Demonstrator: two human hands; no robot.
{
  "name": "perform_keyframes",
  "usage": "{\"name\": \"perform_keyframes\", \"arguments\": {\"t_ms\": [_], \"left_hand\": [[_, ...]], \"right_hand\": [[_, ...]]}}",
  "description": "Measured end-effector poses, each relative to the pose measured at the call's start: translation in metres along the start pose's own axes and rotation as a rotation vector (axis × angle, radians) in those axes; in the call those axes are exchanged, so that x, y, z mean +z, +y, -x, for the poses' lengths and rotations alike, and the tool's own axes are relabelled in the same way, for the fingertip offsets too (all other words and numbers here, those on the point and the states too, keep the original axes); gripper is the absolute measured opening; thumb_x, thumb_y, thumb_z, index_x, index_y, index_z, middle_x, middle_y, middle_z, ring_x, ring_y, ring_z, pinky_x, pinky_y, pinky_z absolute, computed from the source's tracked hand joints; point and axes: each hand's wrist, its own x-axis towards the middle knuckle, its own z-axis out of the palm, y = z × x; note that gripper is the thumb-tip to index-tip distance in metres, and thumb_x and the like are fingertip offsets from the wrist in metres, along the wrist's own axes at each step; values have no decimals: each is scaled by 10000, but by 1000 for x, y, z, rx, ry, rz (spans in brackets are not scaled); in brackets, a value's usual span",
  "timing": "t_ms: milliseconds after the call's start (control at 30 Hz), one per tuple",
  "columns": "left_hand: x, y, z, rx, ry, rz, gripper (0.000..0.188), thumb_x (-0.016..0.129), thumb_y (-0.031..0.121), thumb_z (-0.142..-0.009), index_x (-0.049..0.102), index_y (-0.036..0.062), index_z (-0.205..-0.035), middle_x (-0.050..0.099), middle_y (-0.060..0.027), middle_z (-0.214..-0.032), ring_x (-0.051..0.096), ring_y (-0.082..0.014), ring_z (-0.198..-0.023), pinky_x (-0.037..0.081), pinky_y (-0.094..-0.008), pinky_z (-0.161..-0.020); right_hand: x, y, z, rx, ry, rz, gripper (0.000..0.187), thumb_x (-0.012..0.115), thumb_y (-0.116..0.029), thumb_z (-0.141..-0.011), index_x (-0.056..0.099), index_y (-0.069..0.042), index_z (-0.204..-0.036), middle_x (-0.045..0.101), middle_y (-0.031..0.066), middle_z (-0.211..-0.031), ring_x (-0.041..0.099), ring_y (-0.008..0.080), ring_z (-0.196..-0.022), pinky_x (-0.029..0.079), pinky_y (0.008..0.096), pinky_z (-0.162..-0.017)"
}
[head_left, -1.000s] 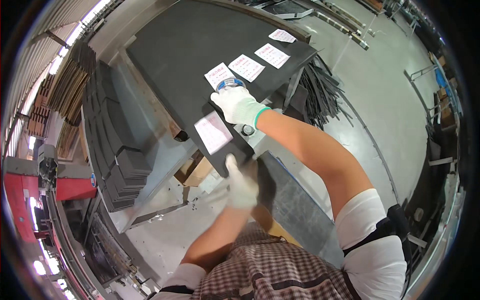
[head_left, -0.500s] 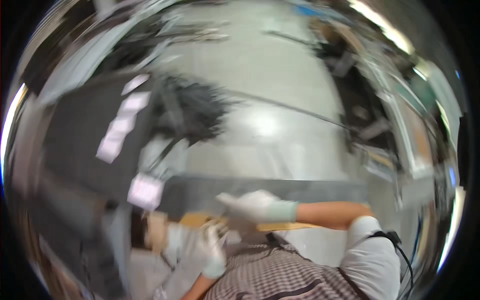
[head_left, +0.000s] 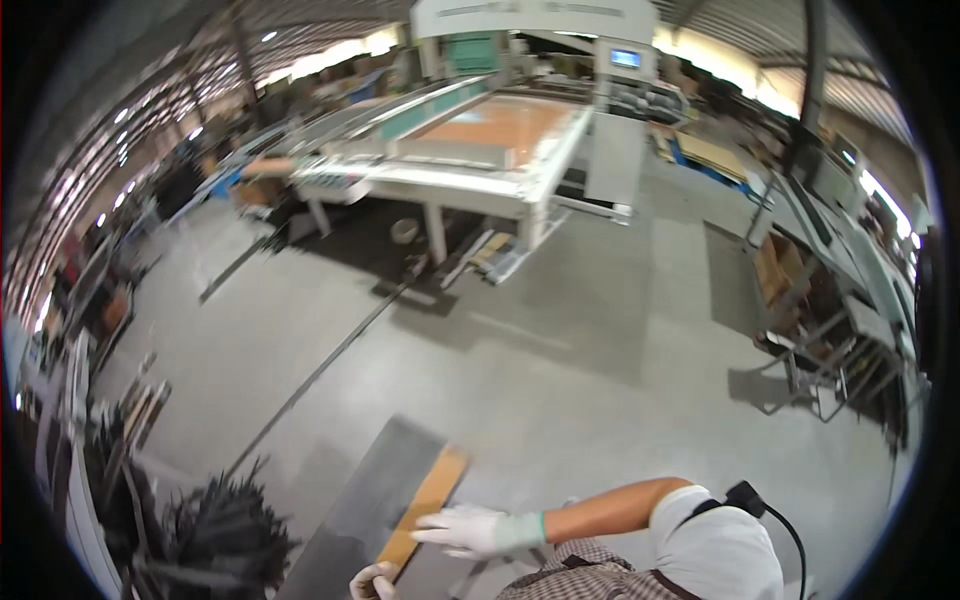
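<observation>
A long dark grey board (head_left: pixel 365 490) slants in front of me at the bottom of the head view, with a flat orange-tan strip (head_left: pixel 425 500) along its right side. My right hand (head_left: pixel 475 530), in a white glove, reaches across from the right; its fingers are stretched out and touch the strip's edge. Lower down, my gloved left hand (head_left: pixel 373 582) has its fingers curled round the strip's near end. Much of that hand is cut off by the frame's lower edge. Whether board and strip are joined cannot be made out.
A large white-framed machine (head_left: pixel 480 170) with an orange bed stands ahead on the grey floor (head_left: pixel 560 370). At lower left is a bundle of thin black strips (head_left: pixel 225 530). Metal stands (head_left: pixel 850 350) line the right. A dark line crosses the floor toward the machine.
My view has swung from the bench side to the open floor and machine. The board now slants upward instead of lying crosswise. Both hands remain at the board and strip.
</observation>
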Motion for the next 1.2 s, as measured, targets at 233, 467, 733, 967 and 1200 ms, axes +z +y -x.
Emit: {"name": "perform_keyframes", "arguments": {"t_ms": [233, 467, 733, 967, 1200], "left_hand": [[328, -24, -66, -87, -464, 189, 293, 460, -67, -904, 548, -49, -1183, 648, -157, -1071, 650, -230, -989, 539, -357, -907], [551, -46, -172, 55, -756, -22, 279, 558, -34, -940, 602, -6, -1215, 670, -96, -1126, 620, -168, -1056, 492, -315, -937], [916, -135, -361, 93, -665, 109, 221, 612, 9, -882, 629, -33, -1098, 668, -147, -1074, 652, -234, -974, 511, -323, -898], [1238, -198, -556, 582, -706, -756, 788, 718, 348, -805, 407, -62, -1402, 391, -262, -1471, 327, -370, -1409, 270, -444, -1168], [1430, -239, -630, 633, -762, -1295, 1035, 725, 447, -773, 208, -49, -1520, 239, -261, -1577, 176, -382, -1491, 156, -459, -1222]], "right_hand": [[-200, 120, 198, 647, -66, 100, 500, 552, -180, -924, 448, -96, -1406, 457, 167, -1415, 488, 344, -1278, 451, 447, -1026], [-371, 290, 262, 678, 159, 171, 505, 554, -223, -925, 451, -120, -1409, 419, 150, -1448, 503, 355, -1251, 465, 456, -1009], [-581, 462, 395, 1060, 167, 295, 477, 552, -311, -942, 500, -125, -1378, 497, 144, -1381, 511, 341, -1242, 450, 457, -1027], [-761, 620, 505, 1350, 353, 279, 491, 588, -365, -918, 556, -112, -1338, 569, 167, -1285, 546, 356, -1190, 463, 439, -1016], [-1036, 850, 495, 1108, 617, 552, 380, 635, -273, -890, 586, -103, -1225, 575, 159, -1186, 555, 366, -1108, 477, 459, -943]]}}
